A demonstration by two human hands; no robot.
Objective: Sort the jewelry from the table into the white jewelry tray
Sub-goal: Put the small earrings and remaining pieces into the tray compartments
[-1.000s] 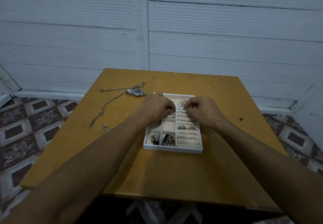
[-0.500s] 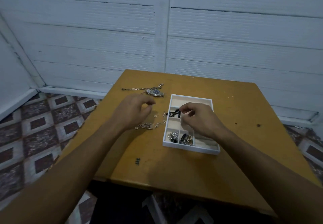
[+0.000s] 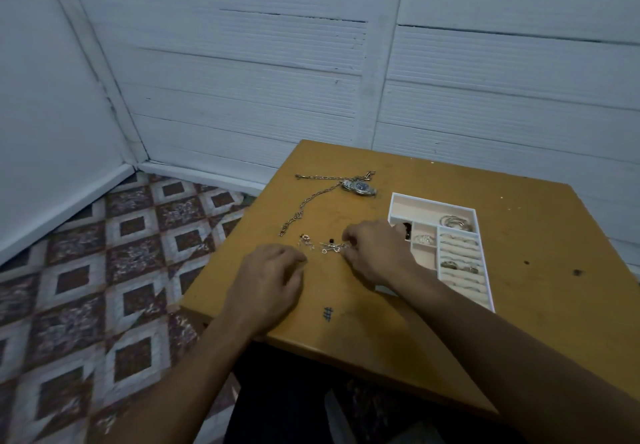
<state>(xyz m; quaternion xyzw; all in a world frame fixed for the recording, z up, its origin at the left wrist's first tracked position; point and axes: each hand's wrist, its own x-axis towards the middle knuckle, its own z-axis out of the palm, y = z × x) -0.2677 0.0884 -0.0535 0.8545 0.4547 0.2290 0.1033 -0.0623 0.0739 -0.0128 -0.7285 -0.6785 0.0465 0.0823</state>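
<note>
The white jewelry tray [image 3: 412, 209] sits on the right part of the wooden table [image 3: 540, 305], with rings in its slotted rows and small pieces in its left compartments. My right hand [image 3: 375, 253] reaches left of the tray, its fingertips pinched on a small silver earring piece [image 3: 331, 247] lying on the table. More tiny earrings [image 3: 306, 239] lie just left of that. My left hand [image 3: 268, 279] rests curled on the table below them, holding nothing I can see. A silver wristwatch [image 3: 360, 187] and a long chain [image 3: 304, 206] lie further back.
The table's left edge runs close to my left hand, with patterned floor tiles [image 3: 104, 270] beyond it. White panelled walls [image 3: 277, 80] stand behind. A small inked mark [image 3: 327, 314] is on the table near the front.
My view has swung left. Both hands left the tray: the right hand moved left onto the loose earrings, and the left hand drew back toward me onto the table.
</note>
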